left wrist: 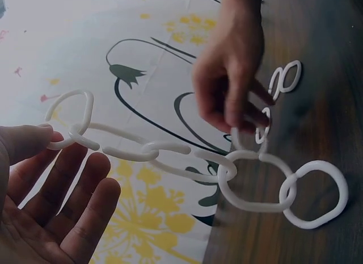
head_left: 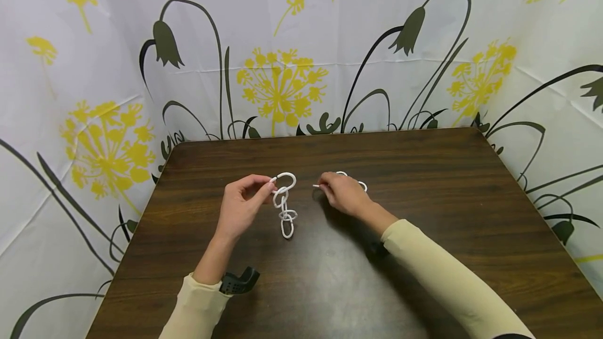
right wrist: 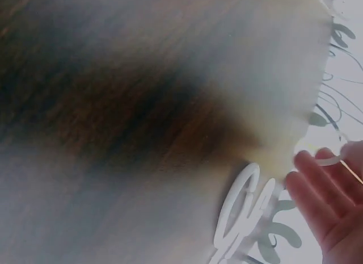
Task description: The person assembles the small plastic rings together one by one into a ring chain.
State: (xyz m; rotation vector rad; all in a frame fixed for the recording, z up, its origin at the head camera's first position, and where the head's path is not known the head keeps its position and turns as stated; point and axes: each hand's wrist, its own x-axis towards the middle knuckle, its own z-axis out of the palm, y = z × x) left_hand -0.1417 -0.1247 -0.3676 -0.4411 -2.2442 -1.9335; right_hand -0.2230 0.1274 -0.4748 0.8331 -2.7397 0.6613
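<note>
A chain of white plastic links [left wrist: 255,208] hangs from my left hand [head_left: 239,209], which pinches its top link between thumb and fingertips. In the head view the chain dangles over the dark table, its lowest link [head_left: 284,230] pointing toward me. To the right, my right hand [head_left: 346,192] holds a single white link [head_left: 316,185] low over the tabletop, most of it hidden behind the fingers. The right wrist view shows this link [right wrist: 329,160] between thumb and fingers. More white links [right wrist: 223,212] lie on the table just past the right hand, partly covered by it.
The dark wood-grain table [head_left: 424,276] ends at a back edge against a white curtain [head_left: 301,20] printed with yellow and grey-green flowers. A black wrist device [head_left: 240,281] sticks out from my left wrist.
</note>
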